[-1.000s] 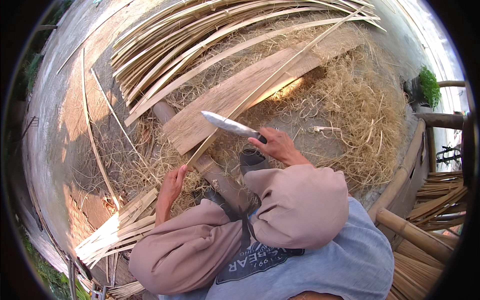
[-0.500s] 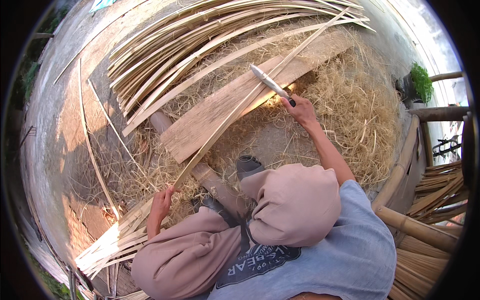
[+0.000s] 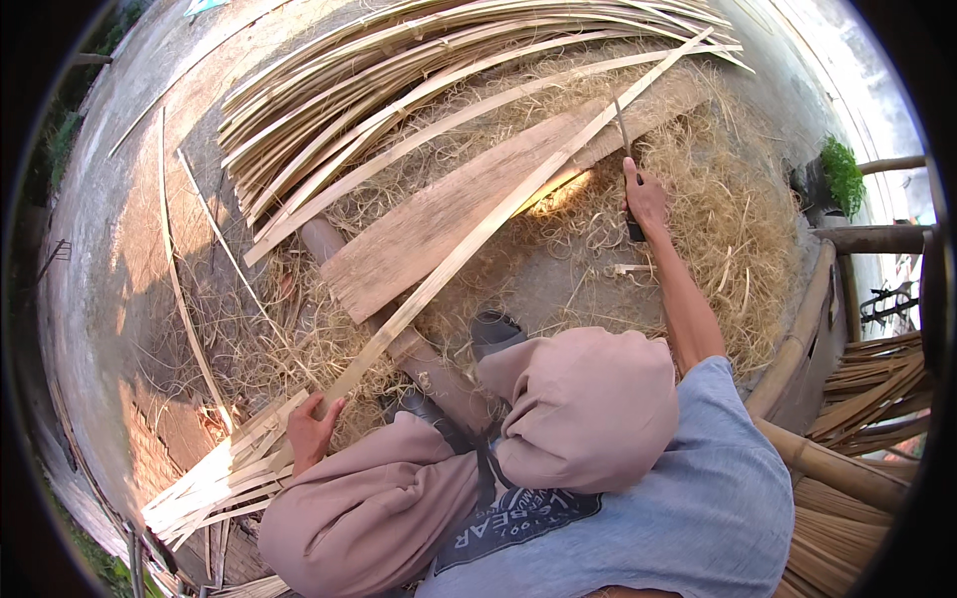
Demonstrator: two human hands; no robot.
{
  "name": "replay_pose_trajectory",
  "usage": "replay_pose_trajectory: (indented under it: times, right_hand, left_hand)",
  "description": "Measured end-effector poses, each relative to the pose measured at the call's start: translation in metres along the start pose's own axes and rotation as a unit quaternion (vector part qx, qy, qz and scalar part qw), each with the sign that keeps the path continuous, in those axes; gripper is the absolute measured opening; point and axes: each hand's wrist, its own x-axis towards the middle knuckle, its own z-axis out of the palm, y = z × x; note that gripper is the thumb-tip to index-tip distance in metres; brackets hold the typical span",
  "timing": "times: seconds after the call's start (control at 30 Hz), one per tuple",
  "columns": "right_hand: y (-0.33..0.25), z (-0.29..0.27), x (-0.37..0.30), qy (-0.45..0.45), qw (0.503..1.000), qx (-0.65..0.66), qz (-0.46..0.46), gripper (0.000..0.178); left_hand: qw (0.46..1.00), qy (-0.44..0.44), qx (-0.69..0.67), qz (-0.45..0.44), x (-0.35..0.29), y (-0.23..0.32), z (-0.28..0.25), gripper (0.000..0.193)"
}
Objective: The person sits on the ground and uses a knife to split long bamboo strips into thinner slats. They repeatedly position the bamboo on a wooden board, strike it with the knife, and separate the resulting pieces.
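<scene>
The left hand (image 3: 312,431) is closed around the near end of a long, flat, pale bamboo strip (image 3: 469,247), which stretches ahead and rightward from it, over a broad brown wooden board (image 3: 424,224). The right hand (image 3: 646,197) is clamped on the black handle of a steel-bladed knife (image 3: 623,125), its blade pointing forward. Curly straw-coloured shavings (image 3: 733,269) lie right of that hand.

Between the board (image 3: 439,234) and the right knee (image 3: 598,399), passing room is being left; leftward, the way is being crossed by the long strip (image 3: 478,245).
</scene>
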Motion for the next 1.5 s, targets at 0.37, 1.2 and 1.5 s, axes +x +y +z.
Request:
replay_pose_trajectory:
  times: [0.37, 1.2, 1.5]
  right_hand:
    - [-0.034, 0.063, -0.175, -0.192, 0.920, -0.100, -0.327, 0.062]
    - [0.006, -0.009, 0.036, 0.012, 0.985, -0.160, -0.068, 0.072]
    - [-0.063, 0.009, -0.119, -0.297, 0.904, -0.176, -0.252, 0.061]
  left_hand:
    - [0.988, 0.004, 0.140, 0.065, 0.026, 0.053, 0.034, 0.041]
    - [0.985, -0.157, 0.020, -0.062, 0.003, 0.021, -0.026, 0.035]
    - [0.973, 0.040, 0.228, 0.014, -0.030, -0.018, 0.035, 0.032]
